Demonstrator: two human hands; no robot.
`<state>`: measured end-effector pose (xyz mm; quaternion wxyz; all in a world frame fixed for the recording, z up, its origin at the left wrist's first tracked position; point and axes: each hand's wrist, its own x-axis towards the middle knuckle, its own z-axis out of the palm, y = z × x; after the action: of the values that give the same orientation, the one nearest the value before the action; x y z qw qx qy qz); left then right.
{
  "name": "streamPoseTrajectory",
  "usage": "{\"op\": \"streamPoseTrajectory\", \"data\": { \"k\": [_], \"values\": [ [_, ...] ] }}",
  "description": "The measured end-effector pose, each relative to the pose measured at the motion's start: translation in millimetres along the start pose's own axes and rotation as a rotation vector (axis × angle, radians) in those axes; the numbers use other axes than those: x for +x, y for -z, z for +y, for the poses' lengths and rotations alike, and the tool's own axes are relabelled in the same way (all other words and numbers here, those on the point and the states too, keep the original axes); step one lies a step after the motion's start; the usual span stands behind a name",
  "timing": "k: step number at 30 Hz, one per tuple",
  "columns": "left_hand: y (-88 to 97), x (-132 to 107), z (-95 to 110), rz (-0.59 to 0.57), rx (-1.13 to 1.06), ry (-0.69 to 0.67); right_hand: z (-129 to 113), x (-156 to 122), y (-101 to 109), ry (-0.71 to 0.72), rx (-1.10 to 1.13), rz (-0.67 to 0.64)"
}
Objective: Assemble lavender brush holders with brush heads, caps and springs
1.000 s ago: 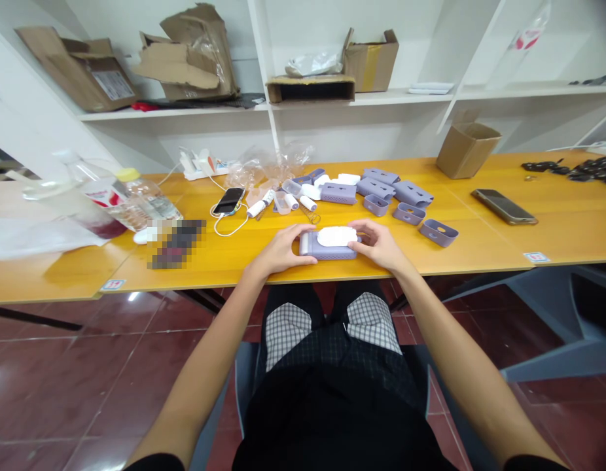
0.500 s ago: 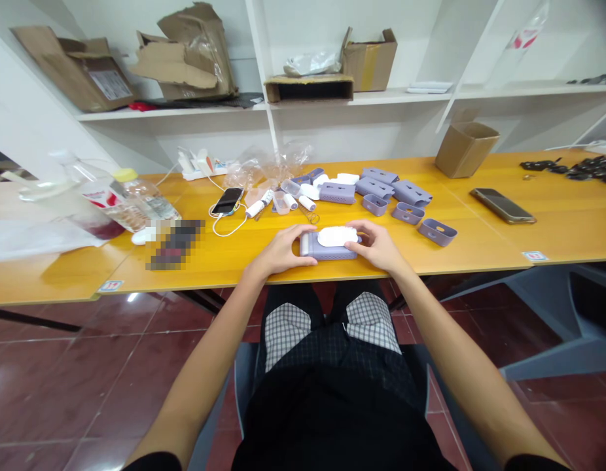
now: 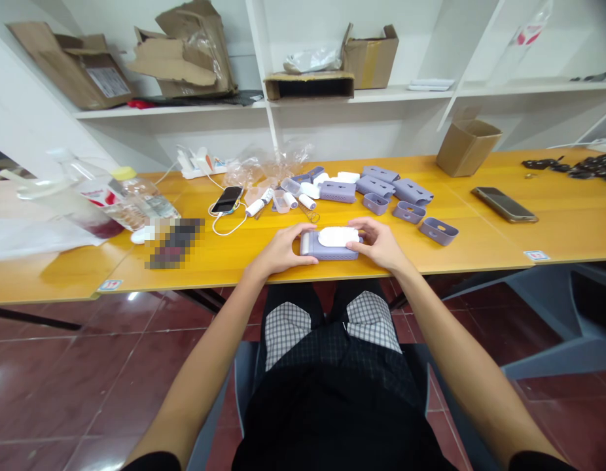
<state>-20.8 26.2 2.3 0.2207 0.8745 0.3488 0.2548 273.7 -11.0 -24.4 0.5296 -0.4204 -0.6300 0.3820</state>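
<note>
A lilac plastic case point(image 3: 332, 254) with small holes along its front side lies on the table near the front edge. My left hand point(image 3: 286, 250) is closed round its left end, thumb in front and fingers behind. On top of the case rests a white oval plastic piece point(image 3: 336, 236). My right hand point(image 3: 378, 243) pinches that piece at its right end, thumb at the front edge and fingers at the far side. Behind lie more lilac cases point(image 3: 413, 191), lilac end caps point(image 3: 438, 231), white cylinders point(image 3: 307, 201) and a metal spring point(image 3: 313, 216).
A phone point(image 3: 228, 200) with a white cable lies back left, another phone point(image 3: 504, 204) at right. Bottles point(image 3: 146, 196) and a pixelated dark patch point(image 3: 177, 242) are at left. A cardboard box point(image 3: 467, 147) stands at the back right, below white shelves point(image 3: 401, 98).
My hands, the lilac case and the white piece stay almost exactly where they were. The view has shifted very slightly.
</note>
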Motion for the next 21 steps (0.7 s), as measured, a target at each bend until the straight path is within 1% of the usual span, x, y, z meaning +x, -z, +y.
{"op": "streamPoseTrajectory", "data": {
  "k": [5,9,16,21],
  "values": [
    [-1.8,0.6,-0.4,-0.011,-0.005,-0.004,3.8,0.5,0.4,0.022,-0.049,-0.006],
    [-2.6,1.3,1.3,-0.033,0.005,0.043,5.6,1.7,0.0,0.102,-0.132,0.012],
    [-0.7,2.9,5.1,-0.064,0.076,0.121,4.8,1.8,2.3,0.118,-0.108,0.004],
    [-1.0,2.7,3.7,-0.078,0.088,0.119,5.9,1.6,2.6,0.148,-0.079,0.010]
  ]
}}
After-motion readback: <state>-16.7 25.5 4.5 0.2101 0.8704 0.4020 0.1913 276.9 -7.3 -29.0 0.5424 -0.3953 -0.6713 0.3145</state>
